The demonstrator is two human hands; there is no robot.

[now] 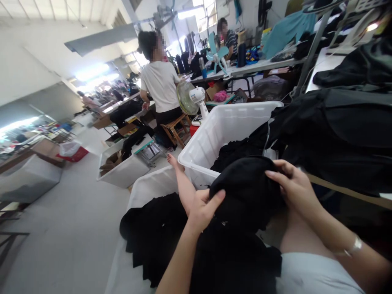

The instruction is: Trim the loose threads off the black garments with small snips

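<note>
Between my two hands a piece of black fabric (245,192) is stretched, its upper edge folded into a curve. My left hand (203,208) pinches its left edge between thumb and fingers. At the upper right edge my right hand (290,179) grips the same fabric, thumb on top. The cloth hangs down over my lap, and its exact kind of garment does not show. Below and left, a pile of black cloth pieces (159,228) lies in a white plastic bin (143,185). More black pieces sit inside a second white bin (202,143) just ahead.
Black cloth (343,118) covers the table on my right. A white fan (197,96) stands beyond the bin, near a person in a white shirt (161,85) by a wooden stool (176,126). Another white bin (122,163) stands to the left. A second person (231,43) is farther back.
</note>
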